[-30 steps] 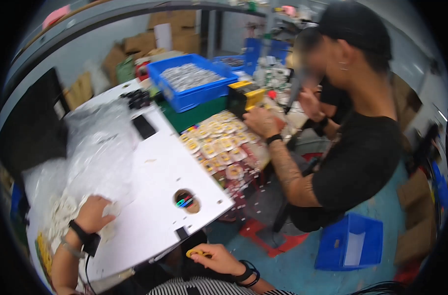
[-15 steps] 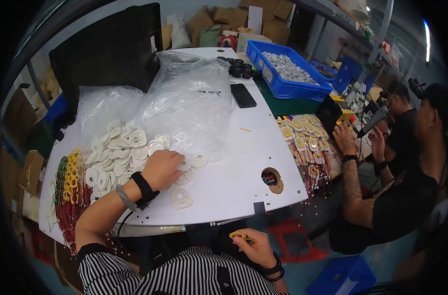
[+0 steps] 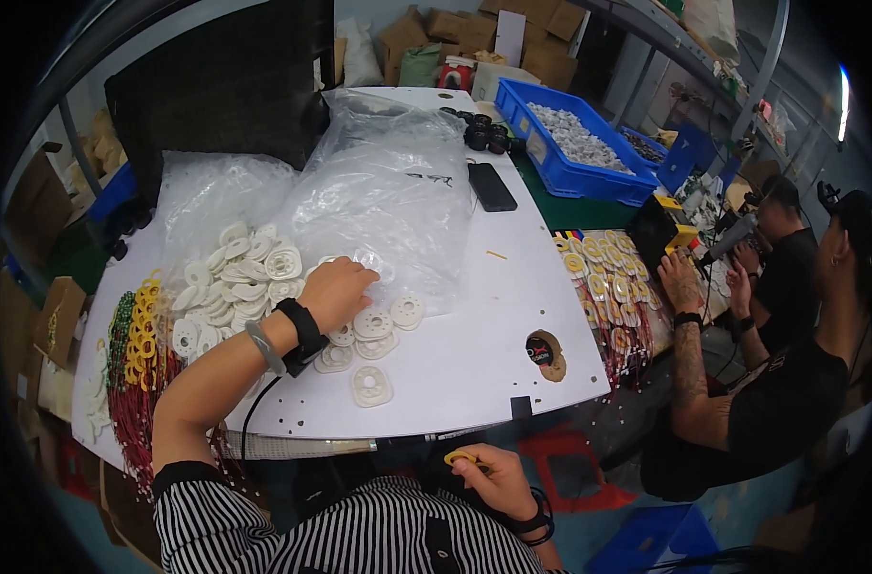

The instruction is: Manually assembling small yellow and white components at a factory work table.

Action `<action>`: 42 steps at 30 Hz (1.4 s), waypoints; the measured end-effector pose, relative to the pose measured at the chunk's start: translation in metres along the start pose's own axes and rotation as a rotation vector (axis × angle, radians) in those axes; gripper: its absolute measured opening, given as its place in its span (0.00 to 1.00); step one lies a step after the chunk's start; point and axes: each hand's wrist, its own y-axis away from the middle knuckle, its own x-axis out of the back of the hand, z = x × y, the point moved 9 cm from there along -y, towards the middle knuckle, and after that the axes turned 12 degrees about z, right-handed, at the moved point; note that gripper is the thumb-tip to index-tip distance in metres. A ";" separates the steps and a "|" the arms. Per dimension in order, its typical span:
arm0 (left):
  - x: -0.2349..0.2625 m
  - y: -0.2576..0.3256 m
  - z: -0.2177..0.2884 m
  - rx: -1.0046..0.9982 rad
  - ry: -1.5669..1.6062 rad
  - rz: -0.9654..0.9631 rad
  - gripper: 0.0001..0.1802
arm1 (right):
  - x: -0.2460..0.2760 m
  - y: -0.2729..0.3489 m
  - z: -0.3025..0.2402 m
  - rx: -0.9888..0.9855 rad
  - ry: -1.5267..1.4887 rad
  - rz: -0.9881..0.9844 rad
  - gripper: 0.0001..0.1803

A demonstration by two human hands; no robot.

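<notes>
My left hand (image 3: 338, 292) reaches across the table with its fingers stretched over the right part of a pile of white plastic discs (image 3: 254, 273), beside a clear plastic bag (image 3: 388, 210); its fingertips are partly hidden, and I see nothing gripped in them. A few white discs (image 3: 375, 323) lie just to the right of this hand, and a single white piece (image 3: 372, 386) sits nearer the table edge. Low in front of my body, my right hand (image 3: 498, 483) is closed on a yellow ring (image 3: 460, 457) between thumb and fingers.
Yellow rings with wires (image 3: 143, 335) hang over the table's left edge. A phone (image 3: 492, 187), black round parts (image 3: 487, 134) and a blue crate (image 3: 580, 143) of small white pieces are farther back. On the right, co-workers sit beside assembled discs (image 3: 608, 273) with red wires.
My left hand has shifted slightly up and right over the discs, and some discs beside it now lie differently. My right hand keeps the yellow ring. The whole view has tilted a little.
</notes>
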 end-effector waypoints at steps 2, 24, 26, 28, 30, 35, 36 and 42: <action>-0.019 0.001 -0.008 0.058 -0.049 -0.209 0.16 | 0.000 0.000 0.002 -0.026 -0.022 -0.006 0.11; -0.023 -0.003 -0.020 0.146 0.048 -0.157 0.19 | -0.009 -0.003 -0.002 0.018 0.003 -0.054 0.12; -0.005 -0.005 -0.007 -0.007 0.003 -0.051 0.17 | -0.009 -0.001 0.000 0.006 -0.016 -0.058 0.12; 0.000 -0.005 -0.012 0.054 0.119 -0.058 0.14 | -0.009 -0.002 0.001 -0.001 -0.007 -0.054 0.12; 0.006 -0.004 -0.012 0.122 0.234 -0.070 0.12 | -0.011 -0.001 0.003 0.003 0.015 -0.070 0.12; 0.030 0.011 0.014 0.359 0.575 -0.091 0.08 | -0.011 0.000 0.012 -0.019 -0.047 -0.041 0.10; 0.030 0.021 0.025 0.498 0.641 -0.197 0.10 | -0.008 0.000 0.014 -0.034 -0.135 -0.020 0.10; 0.032 0.073 0.129 0.180 0.769 -0.310 0.13 | -0.002 -0.004 -0.024 0.101 -0.466 -0.056 0.08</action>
